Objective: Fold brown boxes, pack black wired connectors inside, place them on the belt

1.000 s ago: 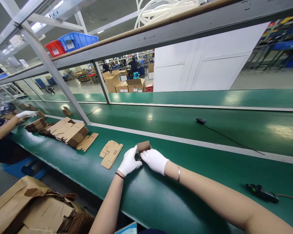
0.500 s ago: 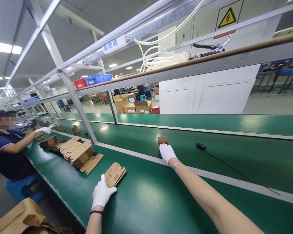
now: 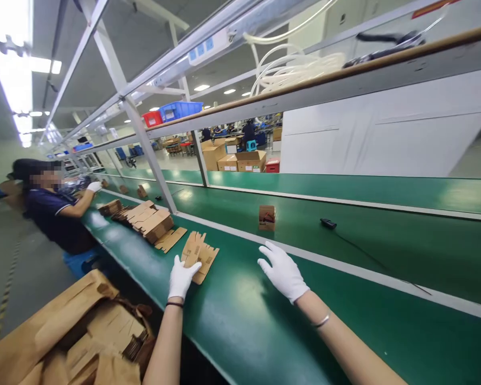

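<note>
My left hand, in a white glove, grips a flat brown carton between thumb and fingers. Another flat carton lies under and beside it on the green bench. My right hand, also gloved, hovers over the bench's pale divider strip with its fingers apart and nothing in it. Just beyond it a small folded box stands upright on the green belt, its side toward me showing something dark and red.
A pile of flat cartons lies at the left, near a seated person. A large paper-lined container holds more cartons at lower left. A black connector with a cable lies on the belt. A metal post and shelf rise beyond.
My right hand has let go of the small box and drawn back toward me, opening. My left hand now has one flat carton turned apart from the other. The view has shifted.
</note>
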The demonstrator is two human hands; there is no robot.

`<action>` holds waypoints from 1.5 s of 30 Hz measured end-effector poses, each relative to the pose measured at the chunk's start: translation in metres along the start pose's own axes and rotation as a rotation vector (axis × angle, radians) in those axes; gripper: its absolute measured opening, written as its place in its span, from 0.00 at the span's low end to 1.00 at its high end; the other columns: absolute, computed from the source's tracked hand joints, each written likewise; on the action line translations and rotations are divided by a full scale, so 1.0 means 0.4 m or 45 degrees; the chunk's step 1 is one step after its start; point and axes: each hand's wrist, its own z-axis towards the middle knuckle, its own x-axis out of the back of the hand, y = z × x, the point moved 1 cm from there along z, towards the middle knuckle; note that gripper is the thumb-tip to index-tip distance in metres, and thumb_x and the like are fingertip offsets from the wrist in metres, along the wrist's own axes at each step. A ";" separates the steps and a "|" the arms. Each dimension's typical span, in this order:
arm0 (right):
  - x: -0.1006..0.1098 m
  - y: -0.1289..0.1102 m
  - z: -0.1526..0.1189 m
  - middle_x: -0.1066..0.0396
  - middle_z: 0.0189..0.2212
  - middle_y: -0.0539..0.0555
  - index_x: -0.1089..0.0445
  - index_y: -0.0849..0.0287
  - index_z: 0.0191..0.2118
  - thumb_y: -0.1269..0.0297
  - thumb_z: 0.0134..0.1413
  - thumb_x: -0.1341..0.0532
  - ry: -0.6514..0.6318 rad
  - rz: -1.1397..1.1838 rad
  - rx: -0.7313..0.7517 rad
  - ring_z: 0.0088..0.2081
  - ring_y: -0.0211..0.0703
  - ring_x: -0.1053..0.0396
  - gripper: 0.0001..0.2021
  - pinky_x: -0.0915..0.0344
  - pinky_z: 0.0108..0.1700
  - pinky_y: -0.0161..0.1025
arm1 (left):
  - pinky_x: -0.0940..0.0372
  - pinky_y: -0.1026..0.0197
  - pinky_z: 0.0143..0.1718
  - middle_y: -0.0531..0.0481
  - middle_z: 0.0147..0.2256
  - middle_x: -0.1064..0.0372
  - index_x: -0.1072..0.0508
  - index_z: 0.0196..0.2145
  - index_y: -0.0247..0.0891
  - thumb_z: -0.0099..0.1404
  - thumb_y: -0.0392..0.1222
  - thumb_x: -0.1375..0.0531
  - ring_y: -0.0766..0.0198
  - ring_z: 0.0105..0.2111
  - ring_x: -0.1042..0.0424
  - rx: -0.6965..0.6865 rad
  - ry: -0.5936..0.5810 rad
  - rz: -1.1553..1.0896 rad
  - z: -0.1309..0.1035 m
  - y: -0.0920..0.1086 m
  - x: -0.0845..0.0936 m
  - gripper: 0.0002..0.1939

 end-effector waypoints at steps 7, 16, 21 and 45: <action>0.022 -0.079 -0.019 0.34 0.54 0.61 0.44 0.60 0.61 0.48 0.55 0.45 -0.058 1.162 -0.341 0.53 0.50 0.35 0.31 0.36 0.53 0.49 | 0.47 0.45 0.57 0.32 0.53 0.40 0.50 0.63 0.31 0.39 0.57 0.30 0.41 0.55 0.41 -0.539 0.123 -0.020 -0.246 0.069 -0.185 0.59; 0.113 -0.039 -0.082 0.47 0.62 0.59 0.52 0.57 0.65 0.47 0.47 0.40 -0.256 1.257 -0.427 0.58 0.52 0.40 0.41 0.37 0.55 0.45 | 0.37 0.51 0.49 0.41 0.46 0.31 0.28 0.48 0.37 0.60 0.65 0.49 0.52 0.46 0.32 -0.630 -1.019 -0.939 -0.300 0.208 -0.110 0.31; 0.083 -0.033 -0.091 0.35 0.56 0.54 0.32 0.51 0.53 0.47 0.49 0.44 -0.176 0.997 -0.407 0.56 0.52 0.38 0.26 0.40 0.58 0.47 | 0.38 0.52 0.47 0.42 0.42 0.30 0.27 0.43 0.35 0.55 0.58 0.38 0.54 0.42 0.31 -0.434 -1.092 -1.260 -0.313 0.229 -0.155 0.26; 0.094 -0.122 -0.120 0.27 0.41 0.50 0.34 0.49 0.47 0.41 0.47 0.39 -0.071 2.046 -0.674 0.41 0.46 0.29 0.25 0.33 0.45 0.43 | 0.38 0.66 0.28 0.59 0.23 0.40 0.43 0.28 0.40 0.53 0.58 0.37 0.71 0.23 0.37 -0.371 -0.495 -1.582 -0.329 0.294 -0.214 0.23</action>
